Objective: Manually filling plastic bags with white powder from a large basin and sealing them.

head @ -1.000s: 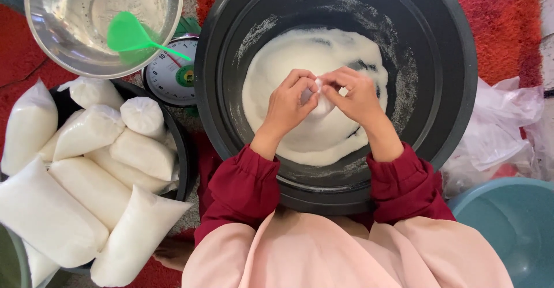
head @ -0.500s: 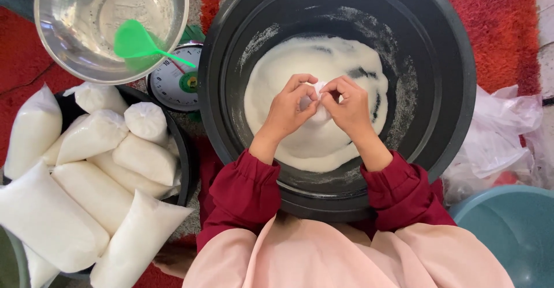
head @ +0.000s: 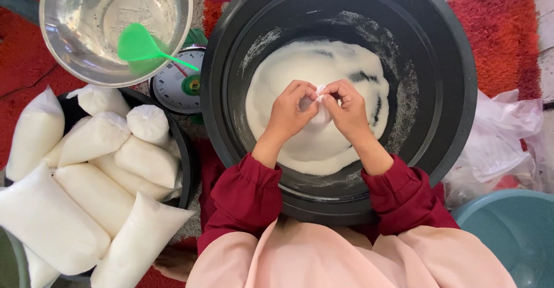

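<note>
At frame centre, the left hand [head: 287, 114] and right hand [head: 348, 110] pinch a small bag's [head: 321, 114] neck together over the basin [head: 456, 92], so spilled grains [head: 288, 72] land inside.

The scene is bright and evenly lit by soft, diffuse light, with no hard-edged shadows. Faint shade gathers under the hands [head: 318, 112] on the white powder [head: 323, 74] and along the inner wall of the black basin [head: 438, 92]. The steel bowl [head: 69, 46] shows mild, hazy reflections rather than sharp glare, and the filled white bags [head: 86, 201] are close to overexposed, losing surface detail. Focus is sharp in the centre; the corners look slightly softer. The round rims bend a little toward the edges.
</note>
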